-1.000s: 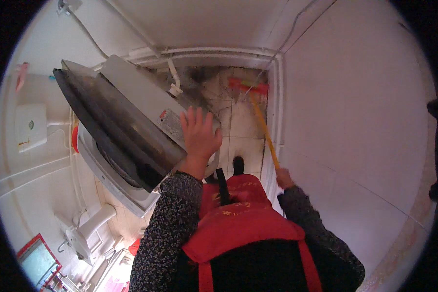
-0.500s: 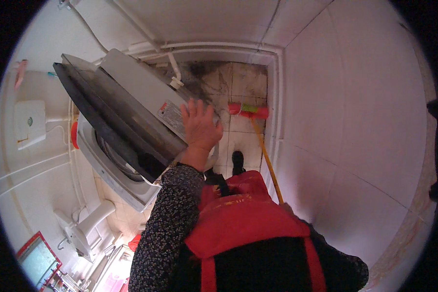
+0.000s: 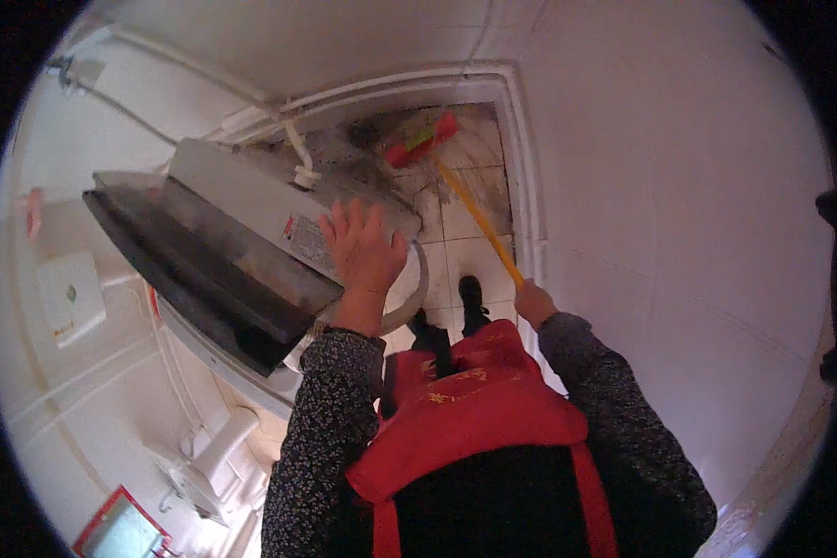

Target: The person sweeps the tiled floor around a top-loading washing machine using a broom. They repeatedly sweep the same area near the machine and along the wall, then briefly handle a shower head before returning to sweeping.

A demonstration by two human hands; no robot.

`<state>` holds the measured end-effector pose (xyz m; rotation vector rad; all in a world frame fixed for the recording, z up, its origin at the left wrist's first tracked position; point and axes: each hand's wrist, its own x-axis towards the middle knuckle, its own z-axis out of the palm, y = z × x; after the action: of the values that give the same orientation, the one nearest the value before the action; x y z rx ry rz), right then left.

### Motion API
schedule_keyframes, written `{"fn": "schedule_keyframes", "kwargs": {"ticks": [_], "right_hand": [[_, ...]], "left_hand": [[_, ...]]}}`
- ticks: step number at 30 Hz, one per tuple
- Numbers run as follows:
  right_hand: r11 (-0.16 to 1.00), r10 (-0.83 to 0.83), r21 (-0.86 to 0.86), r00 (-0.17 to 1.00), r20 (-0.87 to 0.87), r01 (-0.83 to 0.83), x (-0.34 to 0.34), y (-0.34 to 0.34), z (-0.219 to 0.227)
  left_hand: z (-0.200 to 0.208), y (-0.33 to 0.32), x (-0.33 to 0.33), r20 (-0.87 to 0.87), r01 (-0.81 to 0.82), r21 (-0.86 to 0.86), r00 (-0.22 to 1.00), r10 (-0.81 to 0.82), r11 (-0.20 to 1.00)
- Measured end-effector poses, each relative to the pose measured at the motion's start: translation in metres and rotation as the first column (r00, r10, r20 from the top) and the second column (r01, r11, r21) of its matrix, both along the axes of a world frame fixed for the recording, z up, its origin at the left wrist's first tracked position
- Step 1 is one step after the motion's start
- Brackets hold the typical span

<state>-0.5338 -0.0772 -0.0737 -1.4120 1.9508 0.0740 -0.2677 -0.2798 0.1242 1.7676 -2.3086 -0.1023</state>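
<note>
My left hand rests with spread fingers on the rear top panel of a grey washing machine, beside its printed label. The machine's dark, see-through lid is raised. In my right hand, the fingers are wrapped round the yellow handle of a broom. Its red and green head lies slantwise on the dirty tiles in the far corner, behind the machine. The bristles cannot be made out.
White pipes run along the wall base, and a drain elbow stands behind the machine. A grey hose curves near my feet. At the lower left are a white washbasin and a red-framed mirror.
The broom head has moved farther off and left, turning slantwise into the corner. My right hand has come forward into view on the handle. My left hand stays on the machine.
</note>
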Motion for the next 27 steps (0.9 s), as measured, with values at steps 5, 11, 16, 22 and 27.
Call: {"fn": "schedule_keyframes", "kwargs": {"ticks": [5,11,16,22,27], "right_hand": [[0.968,-0.046,0.247,0.999,-0.014,0.048,-0.019,0.052,0.064],[0.948,0.319,-0.016,0.944,0.079,-0.319,-0.014,0.004,0.063],[0.858,0.489,-0.161,0.871,-0.040,-0.488,0.021,-0.115,-0.017],[0.857,0.484,-0.140,0.867,-0.114,-0.497,0.061,-0.154,-0.051],[0.869,0.495,0.016,0.865,-0.089,-0.495,0.001,-0.064,0.007]], "left_hand": [[0.000,-0.001,0.000,0.089,0.007,-0.006,0.996,-0.006,1.000],[-0.002,-0.003,0.001,0.076,0.019,-0.005,0.997,-0.018,1.000],[-0.002,-0.003,0.002,0.035,-0.015,0.024,0.999,0.014,1.000],[0.001,-0.002,0.002,0.013,-0.019,0.027,1.000,0.019,0.999],[0.005,-0.004,0.001,-0.009,-0.023,0.064,1.000,0.024,0.998]]}}
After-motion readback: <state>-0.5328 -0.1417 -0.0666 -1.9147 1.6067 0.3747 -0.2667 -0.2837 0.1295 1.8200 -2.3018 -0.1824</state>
